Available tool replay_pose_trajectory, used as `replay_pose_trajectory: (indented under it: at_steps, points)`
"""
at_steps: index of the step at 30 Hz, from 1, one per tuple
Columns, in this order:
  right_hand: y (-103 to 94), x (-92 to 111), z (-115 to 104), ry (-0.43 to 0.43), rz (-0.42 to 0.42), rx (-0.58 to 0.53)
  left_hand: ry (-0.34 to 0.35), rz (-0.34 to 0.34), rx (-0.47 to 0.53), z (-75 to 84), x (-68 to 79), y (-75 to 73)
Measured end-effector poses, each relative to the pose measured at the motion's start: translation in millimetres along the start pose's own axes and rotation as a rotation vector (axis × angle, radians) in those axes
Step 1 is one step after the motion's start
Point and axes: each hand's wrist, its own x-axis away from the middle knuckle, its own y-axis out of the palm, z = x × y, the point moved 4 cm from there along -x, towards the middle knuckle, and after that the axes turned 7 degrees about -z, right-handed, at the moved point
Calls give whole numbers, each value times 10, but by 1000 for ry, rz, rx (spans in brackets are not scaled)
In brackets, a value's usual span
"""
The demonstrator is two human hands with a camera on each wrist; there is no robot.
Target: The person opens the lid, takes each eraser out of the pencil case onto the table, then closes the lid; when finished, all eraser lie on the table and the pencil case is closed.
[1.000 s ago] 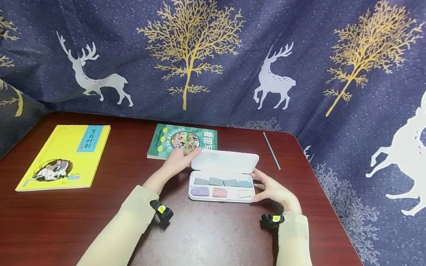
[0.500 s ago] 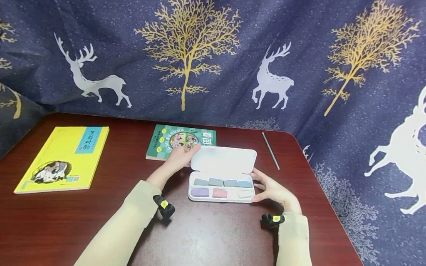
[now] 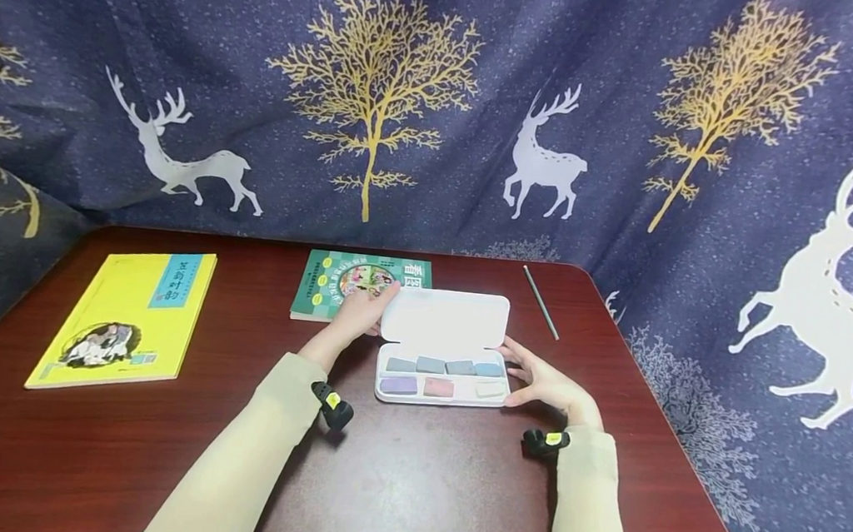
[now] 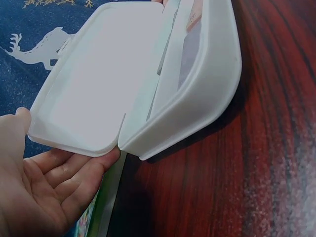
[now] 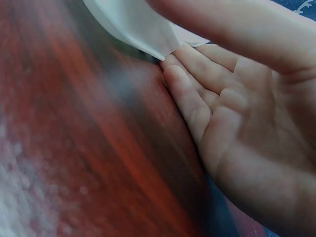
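Note:
A white hinged case (image 3: 416, 399) stands open on the table, its lid (image 3: 445, 318) raised and tilted back. Small coloured blocks lie inside in two rows: grey-blue ones behind, a purple block (image 3: 399, 385), a pink block (image 3: 438, 387) and a whitish one in front. My left hand (image 3: 355, 315) holds the lid's left edge between thumb and fingers; in the left wrist view the fingers lie behind the lid (image 4: 98, 74). At the case's right end, my right hand (image 3: 548, 384) grips it, thumb at the front corner and fingers towards the back, partly hidden.
A green book (image 3: 312, 290) lies behind the left hand, partly covered by it. The yellow book (image 3: 145, 302) is at the left of the table. A thin grey-green stick (image 3: 541, 303) lies at the back right. Patterned cloth (image 3: 437, 133) hangs behind the table.
The lid has tipped further back, its top edge rising slightly in the head view, with my left hand staying on it. My right hand has hardly moved.

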Motion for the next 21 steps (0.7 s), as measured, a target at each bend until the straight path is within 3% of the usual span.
replay_pose_trajectory:
  at_steps: [9,21]
  points:
    - [-7,-18,27,-23,12,-22,-50,-5,20,-23,-43,5]
    - [3,2,46,-13,-5,-68,-38,-38,20,42,30,5]
